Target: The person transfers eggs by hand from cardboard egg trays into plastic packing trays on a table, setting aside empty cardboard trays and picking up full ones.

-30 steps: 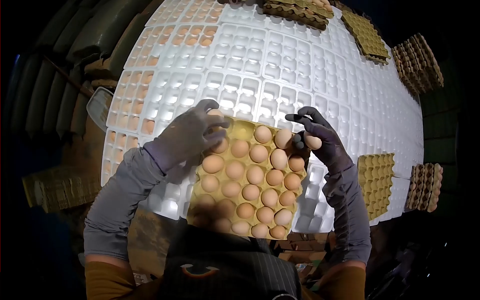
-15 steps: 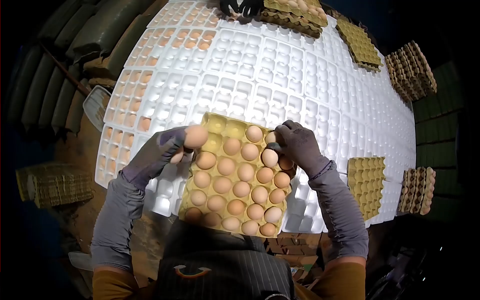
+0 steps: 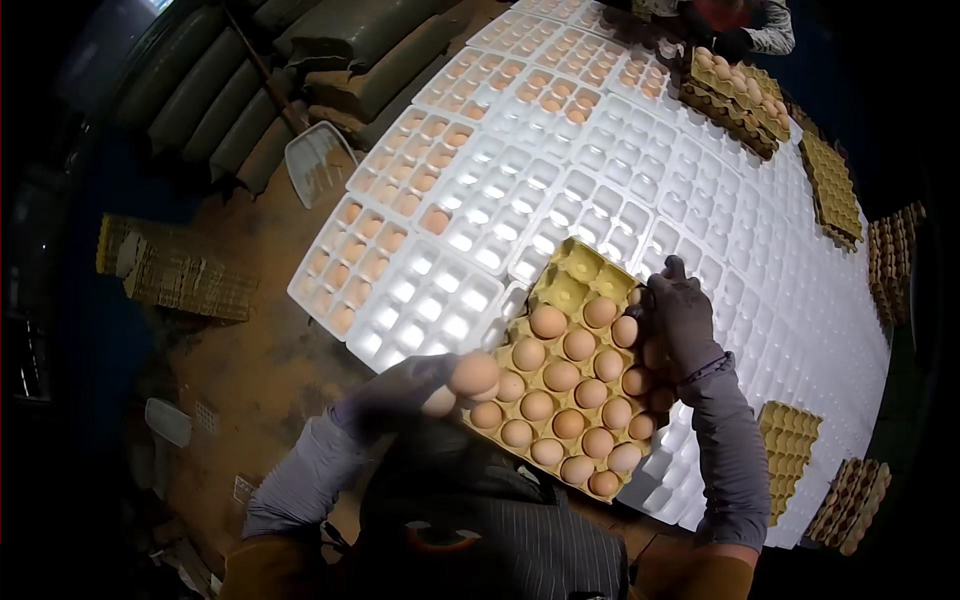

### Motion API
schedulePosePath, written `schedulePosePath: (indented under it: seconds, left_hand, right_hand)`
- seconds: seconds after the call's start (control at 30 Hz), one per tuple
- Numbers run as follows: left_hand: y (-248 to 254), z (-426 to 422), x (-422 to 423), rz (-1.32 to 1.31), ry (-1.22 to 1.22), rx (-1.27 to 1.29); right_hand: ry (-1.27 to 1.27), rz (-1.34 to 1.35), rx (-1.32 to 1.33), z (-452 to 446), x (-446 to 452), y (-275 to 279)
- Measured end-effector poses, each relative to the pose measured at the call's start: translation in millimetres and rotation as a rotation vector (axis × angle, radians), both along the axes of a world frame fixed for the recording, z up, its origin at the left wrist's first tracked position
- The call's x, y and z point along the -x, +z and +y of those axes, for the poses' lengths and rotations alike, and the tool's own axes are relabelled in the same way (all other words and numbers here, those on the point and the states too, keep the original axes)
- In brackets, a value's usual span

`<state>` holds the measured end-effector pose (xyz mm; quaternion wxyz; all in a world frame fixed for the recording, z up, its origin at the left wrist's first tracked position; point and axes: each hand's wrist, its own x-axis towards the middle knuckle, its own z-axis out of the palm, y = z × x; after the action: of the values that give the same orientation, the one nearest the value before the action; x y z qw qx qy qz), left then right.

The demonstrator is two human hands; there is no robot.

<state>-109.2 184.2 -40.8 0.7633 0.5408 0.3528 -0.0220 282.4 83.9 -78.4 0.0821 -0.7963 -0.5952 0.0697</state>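
Note:
My left hand [image 3: 400,390], gloved and blurred, is closed around brown eggs [image 3: 474,375], two of them showing, just off the left edge of a yellow egg tray [image 3: 562,292]. The tray is tilted in view, with most cells holding brown eggs and a few bare at its far corner. At its right edge, my gloved right hand [image 3: 685,310] curls its fingers round an egg [image 3: 637,297]; the palm side is hidden. Beneath and beyond the tray spread white molded trays [image 3: 425,300], and those at the left [image 3: 345,262] hold eggs.
Across the table, another person's dark-gloved hand [image 3: 733,44] is near stacked egg trays [image 3: 735,115]. More trays [image 3: 790,450] lie along the right side. To the left are a dustpan [image 3: 318,165], filled sacks [image 3: 345,45] and a bundle of trays [image 3: 185,270] on the floor.
The view has turned, showing more floor at left. My left hand, still holding eggs, has moved from the tray's far left corner toward its near left side. My right hand stays at the right edge.

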Motion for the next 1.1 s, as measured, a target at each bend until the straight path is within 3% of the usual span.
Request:
schedulePosePath:
  seconds: [0.07,0.1,0.17,0.2,0.27,0.3,0.37,0.43,0.53,0.6,0.77,0.83,0.87,0.93,1.0,1.07,1.1]
  left_hand:
    - [-14,3,26,0.061,0.060,-0.069]
    - [-14,11,37,0.137,0.116,-0.125]
    - [-9,30,43,0.314,0.312,-0.135]
    - [-26,55,56,0.254,0.087,-0.575]
    - [-21,86,48,0.361,-0.010,-1.030]
    - [-30,102,43,0.346,-0.020,-1.019]
    - [-62,133,30,0.416,-0.111,-1.490]
    - [-85,157,18,0.424,-0.231,-1.534]
    - [-92,174,6,0.369,-0.362,-1.599]
    - [-93,170,0,0.068,-0.311,-1.507]
    - [-90,171,1,0.000,-0.554,-1.313]
    - [-84,174,20,-0.081,-0.135,-0.897]
    - [-90,170,26,-0.091,-0.145,-0.888]
    - [-114,155,40,-0.111,-0.032,-1.049]
    - [-132,150,45,-0.117,-0.066,-1.118]
    - [-138,147,45,-0.077,-0.221,-1.500]
    - [-144,145,45,-0.075,-0.204,-1.459]
  right_hand:
    - [-0.063,0.127,0.160,-1,-3,-5]
    - [-0.015,-0.021,0.096,-3,10,7]
    - [-0.048,-0.033,0.054,-4,23,21]
    - [-0.082,-0.047,0.009,-5,30,24]
    - [-0.187,-0.023,-0.019,-4,41,30]
    - [-0.233,0.161,-0.134,0,55,46]
    - [-0.225,0.417,-0.305,13,92,53]
    - [-0.176,0.485,-0.241,46,161,58]
    - [-0.028,0.146,-0.101,89,211,-5]
    - [-0.051,-0.022,0.020,112,227,-31]
    - [-0.119,-0.006,0.003,115,251,-42]
    - [-0.111,0.055,0.062,103,277,-37]
    - [-0.125,0.051,0.070,102,284,-41]
    - [-0.179,0.099,0.111,104,296,-47]
    - [-0.219,0.153,0.107,117,304,-44]
    - [-0.209,0.215,-0.286,133,317,-52]
    - [-0.184,0.251,-0.361,142,324,-68]
